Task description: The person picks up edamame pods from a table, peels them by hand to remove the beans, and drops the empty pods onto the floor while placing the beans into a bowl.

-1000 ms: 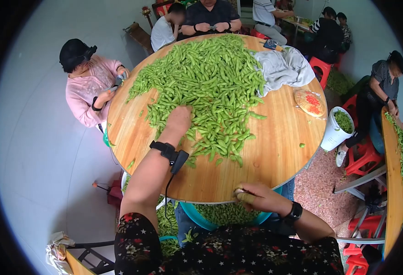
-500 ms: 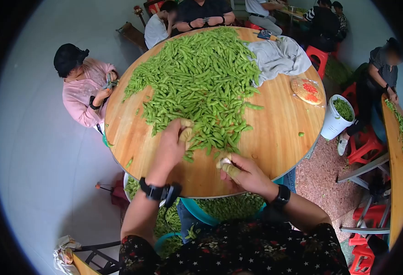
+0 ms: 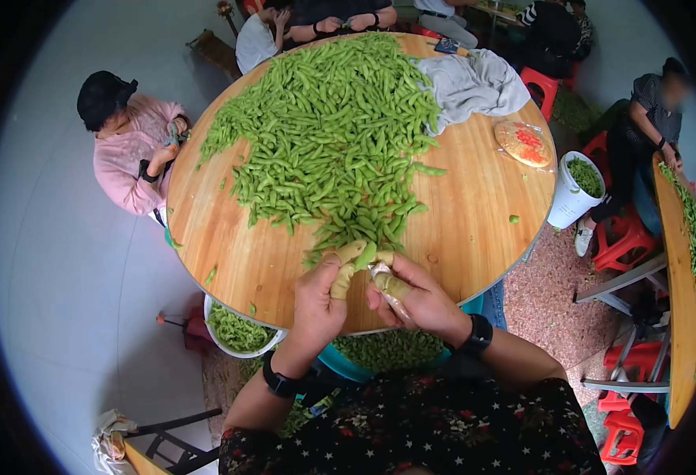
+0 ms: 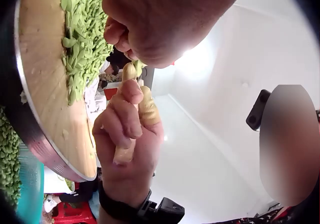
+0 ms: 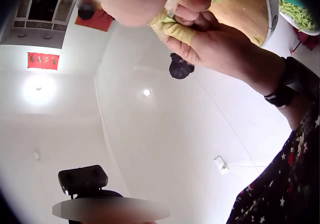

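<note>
Head view: edamame pod [image 3: 366, 255] pinched between left hand [image 3: 320, 299] and right hand [image 3: 411, 297], both curled round it, above round table [image 3: 475, 237] edge, near pod heap [image 3: 332, 134].

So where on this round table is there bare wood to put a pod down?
Bare wood lies right of the pod pile, between it and the table edge, below the grey cloth and wrapped plate. A smaller strip runs along the left edge. The middle and far side are crowded with pods.

Left hand [image 3: 319, 301] and right hand [image 3: 411, 297] raised close together, fingertips touching, fingers [image 3: 346, 269] curled in a pinch; both forearms bent inward, wrists banded.
</note>
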Available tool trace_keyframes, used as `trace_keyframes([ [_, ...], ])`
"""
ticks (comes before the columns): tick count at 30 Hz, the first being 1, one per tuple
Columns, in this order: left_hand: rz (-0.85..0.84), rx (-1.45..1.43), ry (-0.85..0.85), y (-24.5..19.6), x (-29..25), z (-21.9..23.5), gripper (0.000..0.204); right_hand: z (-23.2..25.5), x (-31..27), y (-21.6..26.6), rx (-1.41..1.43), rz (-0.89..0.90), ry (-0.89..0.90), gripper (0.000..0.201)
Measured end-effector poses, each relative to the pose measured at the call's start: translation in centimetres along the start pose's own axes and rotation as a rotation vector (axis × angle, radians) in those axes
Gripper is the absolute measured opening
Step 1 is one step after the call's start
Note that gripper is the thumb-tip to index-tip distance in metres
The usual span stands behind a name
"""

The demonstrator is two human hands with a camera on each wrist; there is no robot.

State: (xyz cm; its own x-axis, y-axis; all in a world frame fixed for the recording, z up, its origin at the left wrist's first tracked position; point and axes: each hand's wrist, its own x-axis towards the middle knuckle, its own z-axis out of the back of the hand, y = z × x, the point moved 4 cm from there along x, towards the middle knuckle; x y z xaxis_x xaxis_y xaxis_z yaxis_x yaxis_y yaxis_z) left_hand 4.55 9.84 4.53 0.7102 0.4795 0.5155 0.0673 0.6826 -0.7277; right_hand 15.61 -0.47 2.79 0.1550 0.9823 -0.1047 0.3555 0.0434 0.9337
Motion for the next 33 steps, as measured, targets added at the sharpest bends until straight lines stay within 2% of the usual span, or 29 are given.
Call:
trace_keyframes([
  [3, -0.058, 0.015, -0.033, -0.3, -0.3, 0.1, 0.029, -0.1, -0.3, -0.2, 0.011, 0.009, 0.005, 0.028],
  [5, 0.094, 0.005, 0.044, -0.4, -0.7, 0.0, 0.028, 0.0, -0.4, -0.2, 0.005, 0.025, -0.006, 0.028],
  [6, 0.097, 0.004, 0.045, -0.7, -0.7, 0.0, 0.028, 0.0, -0.4, -0.3, 0.007, 0.042, -0.001, 0.027],
  [8, 0.005, 0.12, 0.039, -1.5, -0.5, 0.1, 0.028, 0.0, -0.4, -0.3, 0.008, 0.058, 0.005, 0.026],
  [9, 0.011, 0.119, 0.042, -1.9, -1.0, 0.3, 0.028, -0.1, -0.6, -0.5, 0.021, 0.066, 0.026, 0.025],
  [11, -0.285, 0.518, 0.054, -3.7, -2.4, 0.3, 0.03, 0.0, -1.1, -0.8, 0.04, 0.068, 0.043, 0.025],
  [12, -0.28, 0.518, 0.056, -4.0, -2.8, 0.1, 0.03, -0.3, -1.5, -0.9, 0.082, 0.049, 0.126, 0.024],
  [13, -0.075, 0.203, 0.034, -3.6, -3.0, 0.1, 0.029, -0.7, -1.9, -0.7, 0.124, 0.028, 0.21, 0.023],
  [14, 0.128, -0.113, 0.011, -2.9, -3.4, 0.0, 0.029, -0.9, -1.9, -0.2, 0.128, 0.023, 0.21, 0.023],
  [15, 0.531, -0.614, -0.008, -1.0, -4.2, -0.6, 0.028, -1.0, -1.9, 0.0, 0.26, -0.139, 0.115, 0.022],
  [16, 0.536, -0.616, -0.01, -0.1, -4.2, -0.5, 0.028, -1.1, -1.8, -0.1, 0.383, -0.294, 0.021, 0.021],
  [17, 0.659, -0.981, 0.009, 0.9, -4.5, -0.9, 0.027, -1.1, -1.5, -0.6, 0.439, -0.365, -0.081, 0.021],
  [18, 0.773, -1.348, 0.028, 1.5, -4.7, -1.4, 0.027, -0.5, -1.4, -1.2, 0.438, -0.37, -0.082, 0.021],
  [19, 0.744, -1.361, 0.058, 1.8, -4.6, -1.4, 0.026, 0.0, -1.0, -2.0, 0.461, -0.351, 0.015, 0.025],
  [20, 0.745, -1.359, 0.058, 1.8, -4.7, -1.3, 0.026, 0.0, -0.9, -2.2, 0.485, -0.328, 0.111, 0.028],
  [21, 0.613, -0.891, 0.064, 1.9, -4.5, -0.7, 0.026, -0.3, -0.9, -2.0, 0.485, -0.327, 0.112, 0.028],
  [22, 0.467, -0.428, 0.067, 1.7, -4.3, -0.2, 0.027, -0.5, -0.8, -1.7, 0.27, -0.292, 0.037, 0.022],
  [23, 0.466, -0.428, 0.068, 1.5, -4.1, -0.1, 0.027, -0.4, -0.8, -1.4, 0.053, -0.255, -0.038, 0.018],
  [24, 0.246, -0.24, 0.062, 0.4, -3.6, 0.3, 0.027, -0.3, -0.7, -1.9, 0.053, -0.255, -0.038, 0.018],
  [25, 0.029, -0.052, 0.054, -0.6, -3.4, 0.5, 0.027, -0.3, -0.3, -1.9, -0.056, -0.035, 0.026, 0.017],
  [26, 0.033, -0.051, 0.052, -0.7, -3.7, 0.3, 0.027, -0.5, -0.3, -1.5, -0.164, 0.183, 0.093, 0.017],
  [27, 0.04, -0.085, 0.031, -0.8, -4.0, 0.1, 0.029, -0.6, -0.5, -1.2, -0.163, 0.18, 0.097, 0.017],
  [28, 0.043, -0.117, 0.009, -0.9, -4.3, 0.0, 0.03, -0.6, -0.7, -1.2, -0.025, 0.016, 0.124, 0.021],
  [29, 0.441, -0.592, 0.055, 0.4, -4.9, -0.4, 0.032, -0.7, -1.0, -1.5, 0.115, -0.147, 0.147, 0.026],
  [30, 0.446, -0.592, 0.057, 1.0, -5.3, -0.4, 0.032, -0.5, -1.0, -1.7, 0.119, -0.15, 0.144, 0.026],
  [32, 0.797, -1.527, 0.098, 2.6, -6.1, -2.0, 0.035, -0.4, -0.8, -2.1, 0.529, -0.287, 0.247, 0.023],
  [33, 0.796, -1.492, 0.092, 2.6, -5.9, -2.0, 0.034, -0.3, -0.6, -2.3, 0.508, -0.274, 0.244, 0.021],
])
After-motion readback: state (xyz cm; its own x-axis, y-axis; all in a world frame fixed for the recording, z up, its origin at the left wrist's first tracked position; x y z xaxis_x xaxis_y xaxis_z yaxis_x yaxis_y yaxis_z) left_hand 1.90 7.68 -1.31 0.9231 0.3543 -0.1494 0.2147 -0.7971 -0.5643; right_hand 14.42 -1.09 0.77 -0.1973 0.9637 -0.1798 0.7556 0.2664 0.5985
